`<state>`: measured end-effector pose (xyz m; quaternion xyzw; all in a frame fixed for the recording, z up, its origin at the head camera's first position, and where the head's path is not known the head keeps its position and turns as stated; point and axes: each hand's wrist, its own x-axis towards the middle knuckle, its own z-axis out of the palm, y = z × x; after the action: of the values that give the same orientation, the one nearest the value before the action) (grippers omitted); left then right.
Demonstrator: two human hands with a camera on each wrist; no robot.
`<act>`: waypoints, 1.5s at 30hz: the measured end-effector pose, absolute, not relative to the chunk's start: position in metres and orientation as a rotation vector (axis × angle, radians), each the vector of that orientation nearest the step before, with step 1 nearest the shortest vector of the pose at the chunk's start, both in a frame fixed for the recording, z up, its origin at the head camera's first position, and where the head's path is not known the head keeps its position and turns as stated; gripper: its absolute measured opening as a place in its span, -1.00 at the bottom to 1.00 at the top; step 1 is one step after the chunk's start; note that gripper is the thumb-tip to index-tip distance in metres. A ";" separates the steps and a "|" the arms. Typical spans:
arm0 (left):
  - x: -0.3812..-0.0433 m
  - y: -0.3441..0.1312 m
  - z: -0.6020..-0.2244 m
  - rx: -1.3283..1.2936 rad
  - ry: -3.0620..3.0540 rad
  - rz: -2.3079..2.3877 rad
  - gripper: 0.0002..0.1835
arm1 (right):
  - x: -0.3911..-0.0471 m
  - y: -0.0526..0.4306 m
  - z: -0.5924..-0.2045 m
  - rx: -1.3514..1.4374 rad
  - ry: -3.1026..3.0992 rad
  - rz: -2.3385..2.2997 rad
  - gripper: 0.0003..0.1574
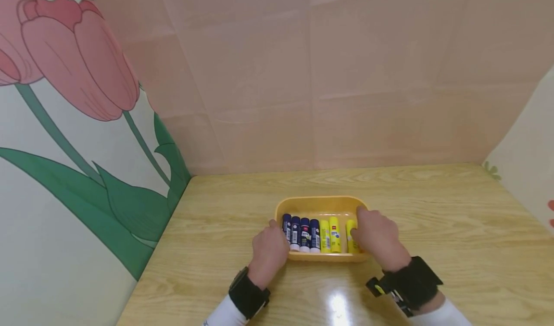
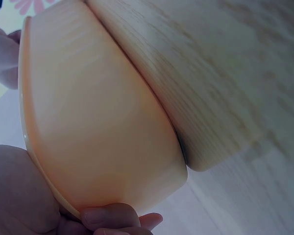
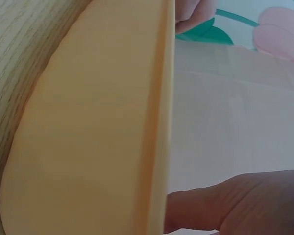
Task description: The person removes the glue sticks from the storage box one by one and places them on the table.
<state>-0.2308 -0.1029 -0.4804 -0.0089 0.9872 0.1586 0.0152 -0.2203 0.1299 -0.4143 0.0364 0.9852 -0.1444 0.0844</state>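
Note:
A yellow plastic tray (image 1: 320, 201) sits on the wooden table, its long side facing me. Inside, several dark blue glue sticks (image 1: 305, 231) with white ends stand in a row on the left, and three yellow glue sticks (image 1: 335, 234) lie to their right, a gap before the last one. My left hand (image 1: 269, 248) grips the tray's left end; the left wrist view shows its fingers curled around the wall (image 2: 103, 107). At the opposite end my right hand (image 1: 380, 235) holds the rim, partly covering the rightmost yellow stick. The fingers outside the right end are largely hidden.
Wood-grain table (image 1: 454, 220) extends on both sides of the tray. A pinkish-brown sheet (image 1: 329, 76) hangs behind it, and a wall with painted tulips (image 1: 82, 61) borders the left. Both wrists wear black straps (image 1: 248, 292) with cameras.

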 end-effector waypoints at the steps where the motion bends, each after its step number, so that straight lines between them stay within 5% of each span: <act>1: -0.231 -0.103 -0.481 -0.028 3.071 0.497 -0.60 | -0.221 0.129 -0.415 0.110 2.937 -0.423 -0.60; 26: -0.232 -0.102 -0.481 -0.070 3.046 0.521 -0.60 | -0.239 0.127 -0.430 0.123 2.902 -0.375 -0.87; 45: -0.231 -0.103 -0.481 -0.058 3.054 0.533 -0.63 | -0.243 0.123 -0.448 0.086 2.947 -0.367 -0.87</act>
<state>-0.2312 -0.1029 -0.4807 -0.0187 0.9847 0.1719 0.0206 -0.2432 0.1232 -0.4479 0.0290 0.9883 -0.1231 0.0851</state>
